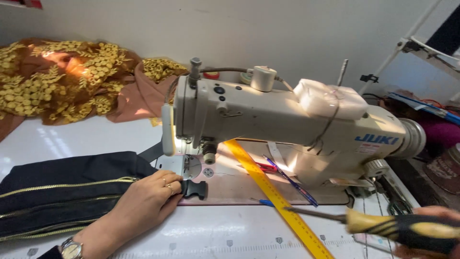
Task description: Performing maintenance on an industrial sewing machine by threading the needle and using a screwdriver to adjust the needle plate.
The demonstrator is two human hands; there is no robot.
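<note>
White work table [201,230], sewing machine [287,120] at 12 o'clock, left hand [143,204] pinching black buckle [195,189] at 9 o'clock, right hand [438,216] gripping screwdriver [383,225] at 4 o'clock

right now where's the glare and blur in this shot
Head view: the machine's lamp burns out white, glaring on the needle plate; sunlight washes out the embroidered fabric; the screwdriver in the right hand is motion-blurred; edges bow from lens distortion.

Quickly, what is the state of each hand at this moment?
Left hand: closed on the black plastic buckle, resting on the black bag.
Right hand: mostly out of view; fingers closed on the yellow and black screwdriver.
</note>
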